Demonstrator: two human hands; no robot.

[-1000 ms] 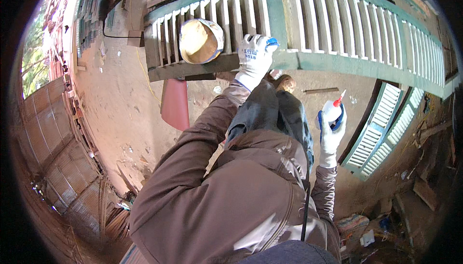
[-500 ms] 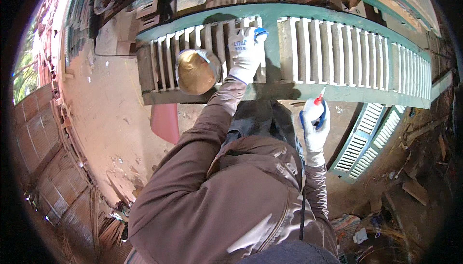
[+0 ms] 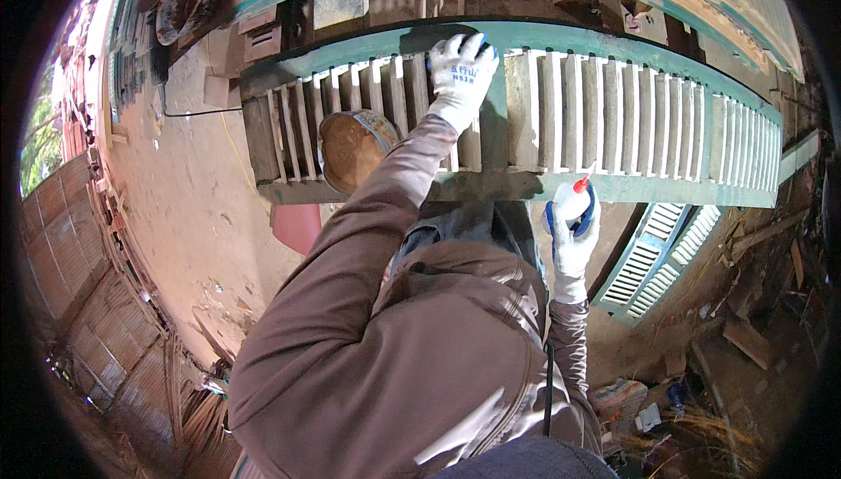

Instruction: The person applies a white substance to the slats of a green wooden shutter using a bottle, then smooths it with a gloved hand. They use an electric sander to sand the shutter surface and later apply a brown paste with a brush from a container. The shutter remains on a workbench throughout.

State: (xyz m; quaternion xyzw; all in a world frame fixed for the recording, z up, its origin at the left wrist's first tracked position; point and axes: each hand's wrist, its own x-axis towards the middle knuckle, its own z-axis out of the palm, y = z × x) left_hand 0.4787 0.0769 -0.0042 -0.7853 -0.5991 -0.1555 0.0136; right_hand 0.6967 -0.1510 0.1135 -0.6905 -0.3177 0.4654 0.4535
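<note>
Held a white bottle (image 3: 570, 206) in the curled right hand (image 3: 574, 247) by the edge of the green shutter (image 3: 683, 191), and had the left hand (image 3: 462, 81) (could not tell if gripping) over the slats (image 3: 398, 89).

And there's daylight at just past nine o'clock, greenery (image 3: 39, 157) glowing beyond the bright left edge! Ribbed brown panels (image 3: 66, 238) stand below it, towards half past eight. Bare, earthy brown floor (image 3: 201, 225) sweeps across nine o'clock, speckled with scraps, while at four, a loose board (image 3: 746, 341) lies in shadow.
</note>
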